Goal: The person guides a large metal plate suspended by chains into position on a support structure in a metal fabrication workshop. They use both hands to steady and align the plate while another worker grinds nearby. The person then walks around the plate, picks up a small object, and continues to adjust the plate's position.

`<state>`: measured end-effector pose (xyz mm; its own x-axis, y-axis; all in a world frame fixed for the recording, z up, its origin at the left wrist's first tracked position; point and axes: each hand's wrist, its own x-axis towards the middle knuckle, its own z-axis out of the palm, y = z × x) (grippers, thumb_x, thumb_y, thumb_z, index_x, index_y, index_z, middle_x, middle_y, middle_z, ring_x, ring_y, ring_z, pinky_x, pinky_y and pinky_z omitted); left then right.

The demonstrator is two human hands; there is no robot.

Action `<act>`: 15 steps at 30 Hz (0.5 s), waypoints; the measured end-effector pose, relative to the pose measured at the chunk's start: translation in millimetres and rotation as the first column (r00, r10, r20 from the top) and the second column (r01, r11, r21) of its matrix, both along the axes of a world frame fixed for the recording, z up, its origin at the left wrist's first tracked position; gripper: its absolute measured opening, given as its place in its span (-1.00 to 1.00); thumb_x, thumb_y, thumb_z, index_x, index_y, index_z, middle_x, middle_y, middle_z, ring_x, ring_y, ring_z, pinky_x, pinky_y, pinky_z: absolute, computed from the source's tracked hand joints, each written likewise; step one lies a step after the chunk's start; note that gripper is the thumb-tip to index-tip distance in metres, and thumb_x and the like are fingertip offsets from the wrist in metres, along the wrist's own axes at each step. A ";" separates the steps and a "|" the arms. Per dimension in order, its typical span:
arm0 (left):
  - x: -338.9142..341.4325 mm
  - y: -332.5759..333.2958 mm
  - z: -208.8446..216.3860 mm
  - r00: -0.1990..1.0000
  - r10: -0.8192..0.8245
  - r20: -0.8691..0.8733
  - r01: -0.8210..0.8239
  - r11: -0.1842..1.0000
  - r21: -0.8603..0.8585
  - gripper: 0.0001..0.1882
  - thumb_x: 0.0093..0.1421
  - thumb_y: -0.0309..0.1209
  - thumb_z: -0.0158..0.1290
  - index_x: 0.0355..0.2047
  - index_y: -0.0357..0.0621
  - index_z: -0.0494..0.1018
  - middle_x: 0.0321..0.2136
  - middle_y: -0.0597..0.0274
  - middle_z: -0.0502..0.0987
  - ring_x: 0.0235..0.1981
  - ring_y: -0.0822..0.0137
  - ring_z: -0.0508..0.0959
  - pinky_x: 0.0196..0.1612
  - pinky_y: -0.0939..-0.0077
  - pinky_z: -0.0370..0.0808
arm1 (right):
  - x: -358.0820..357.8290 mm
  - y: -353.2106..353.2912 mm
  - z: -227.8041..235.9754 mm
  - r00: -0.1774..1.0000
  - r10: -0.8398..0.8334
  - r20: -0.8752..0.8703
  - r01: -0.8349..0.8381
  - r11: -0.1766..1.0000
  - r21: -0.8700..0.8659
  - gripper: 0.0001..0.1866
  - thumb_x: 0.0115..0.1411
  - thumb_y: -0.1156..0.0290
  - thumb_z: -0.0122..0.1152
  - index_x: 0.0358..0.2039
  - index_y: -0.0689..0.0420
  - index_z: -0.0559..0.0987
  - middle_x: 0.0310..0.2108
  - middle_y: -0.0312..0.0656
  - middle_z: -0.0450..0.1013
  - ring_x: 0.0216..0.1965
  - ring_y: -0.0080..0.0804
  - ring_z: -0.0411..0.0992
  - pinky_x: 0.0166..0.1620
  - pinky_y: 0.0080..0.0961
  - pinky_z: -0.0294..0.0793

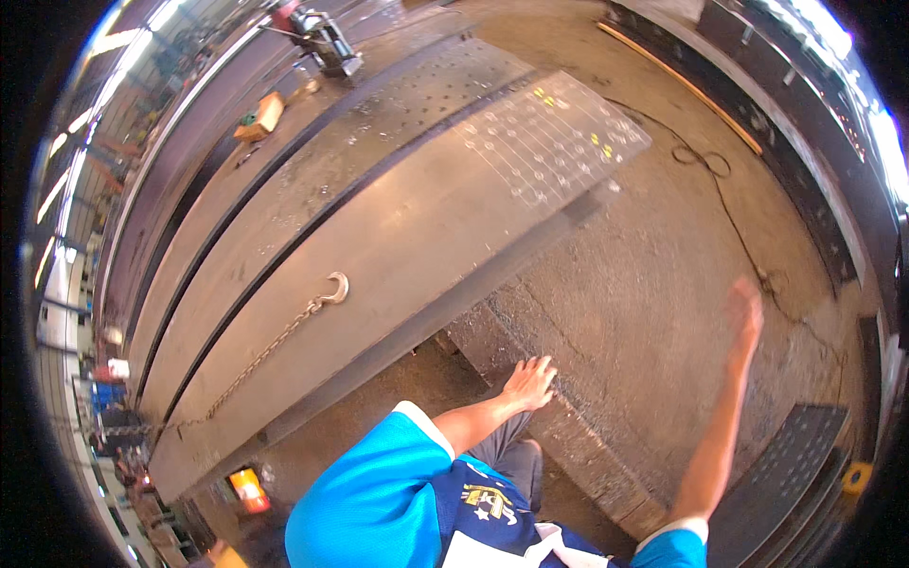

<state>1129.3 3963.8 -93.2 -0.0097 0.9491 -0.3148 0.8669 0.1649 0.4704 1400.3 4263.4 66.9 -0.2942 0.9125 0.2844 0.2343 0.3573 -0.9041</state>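
My left hand (531, 383) is held low in front of my bent knee, fingers partly spread and slightly bent, with nothing visible in it. Beneath it runs a long, rough steel beam (587, 454) on the floor. Out to the right, my right hand (746, 310) is stretched away over the floor; motion smears its fingers. A long steel beam (407, 237) lies ahead and to the left, its far end marked with chalk lines, circles and yellow dabs. On it rests a metal hook (333, 288) with a chain (260, 364) trailing toward the near left. Neither hand touches this beam.
More steel beams (379, 118) lie alongside, one dotted with holes. A drilling machine (322, 43) and a small open box (260, 118) sit on the farther ones. A dark cable (724, 194) crosses the floor. Drilled plates (786, 464) are stacked at the lower right.
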 end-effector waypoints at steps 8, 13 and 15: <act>-53.3 -57.1 83.3 0.951 0.306 -0.054 -0.301 0.863 -0.407 -0.46 0.03 -0.15 0.08 0.02 -0.05 0.36 0.12 -0.01 0.23 0.06 -0.07 0.36 0.07 0.08 0.35 | 134.6 -269.4 -199.1 0.945 -0.293 0.142 0.229 0.288 -0.930 -0.69 0.04 0.10 0.11 -0.32 0.05 0.56 -0.34 -0.23 0.49 -0.45 -0.32 0.40 -0.47 -0.27 0.40; -79.5 -85.7 131.7 0.677 0.732 -0.076 -0.694 0.600 -0.397 -0.55 0.07 -0.15 0.09 -0.07 -0.09 0.41 -0.02 0.03 0.39 0.03 0.06 0.40 0.04 0.22 0.38 | 149.9 -371.5 -170.9 0.803 0.528 0.277 0.138 0.288 -0.948 -0.68 0.02 0.21 0.12 -0.28 0.15 0.58 -0.35 -0.19 0.51 -0.41 -0.29 0.44 -0.42 -0.36 0.45; -81.4 -96.8 137.0 0.623 0.778 -0.086 -0.742 0.551 -0.383 -0.56 0.07 -0.15 0.10 -0.08 -0.08 0.42 -0.06 0.02 0.42 0.02 0.06 0.41 0.04 0.23 0.37 | 140.9 -349.9 -150.2 0.805 0.559 0.196 0.102 0.195 -0.975 -0.68 0.02 0.22 0.11 -0.28 0.16 0.58 -0.36 -0.18 0.52 -0.42 -0.29 0.44 -0.42 -0.37 0.44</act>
